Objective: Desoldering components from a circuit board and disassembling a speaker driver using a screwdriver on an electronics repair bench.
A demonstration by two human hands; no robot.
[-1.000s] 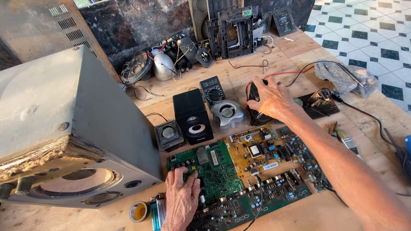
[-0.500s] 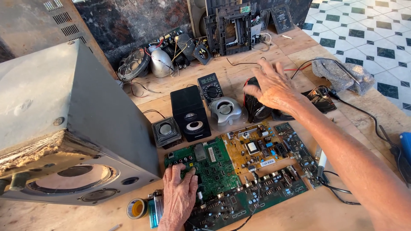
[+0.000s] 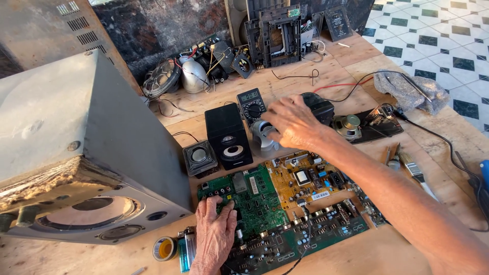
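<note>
The right hand (image 3: 293,122) is moving leftward from the black round-topped object (image 3: 318,107) it was covering a moment ago, and is now hovering over the small silver speaker (image 3: 265,138) near the middle of the worktop (image 3: 356,61); the left hand is staying put on the boards.

Going from the left edge: a big grey speaker cabinet (image 3: 76,153) is lying on its side, filling the left part of the worktop. Just beside it, toward the near edge, a roll of yellow tape (image 3: 164,248) is sitting next to the left hand (image 3: 215,235), which is pressing flat, fingers spread, on the green circuit board (image 3: 252,198). That board is lying near the middle of the near edge, touching an orange board (image 3: 305,178) and a darker one (image 3: 305,231). It is likely handling as light and stiff but fragile, best taken by its bare edges, not by the components.

Behind it a black speaker box (image 3: 227,135) is standing upright, with a multimeter (image 3: 252,104) further back. The right hand's grip is loosely curled and open, holding nothing that I can see. Toward the right edge a brush (image 3: 415,170) and a grey cloth (image 3: 407,91) are lying.
</note>
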